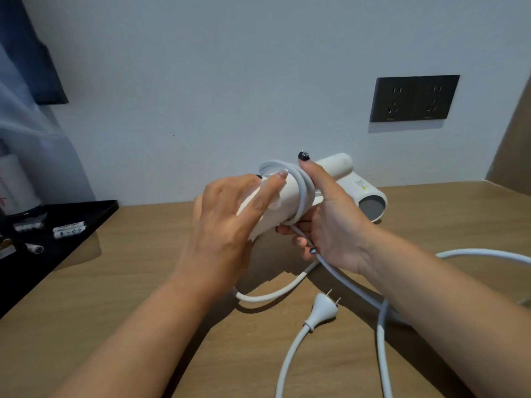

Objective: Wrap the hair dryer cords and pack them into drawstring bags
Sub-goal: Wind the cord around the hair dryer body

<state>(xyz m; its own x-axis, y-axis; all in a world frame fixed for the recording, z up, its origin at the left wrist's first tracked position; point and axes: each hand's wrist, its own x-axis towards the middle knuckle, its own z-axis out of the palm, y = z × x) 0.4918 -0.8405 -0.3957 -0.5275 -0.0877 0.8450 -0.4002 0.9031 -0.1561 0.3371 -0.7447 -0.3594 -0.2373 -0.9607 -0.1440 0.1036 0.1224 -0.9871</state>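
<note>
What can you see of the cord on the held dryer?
The cord is white, round and rubbery-looking. A few turns circle the hair dryer held above the wooden table by the left hand. The right hand grips the cord. The slack lies looped on the table.

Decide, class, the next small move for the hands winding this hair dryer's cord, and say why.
Probably the right hand should carry the cord once more round the handle of the hair dryer, which the left hand holds. Only a few loops sit there, and much cord and the plug lie loose on the table.
</note>
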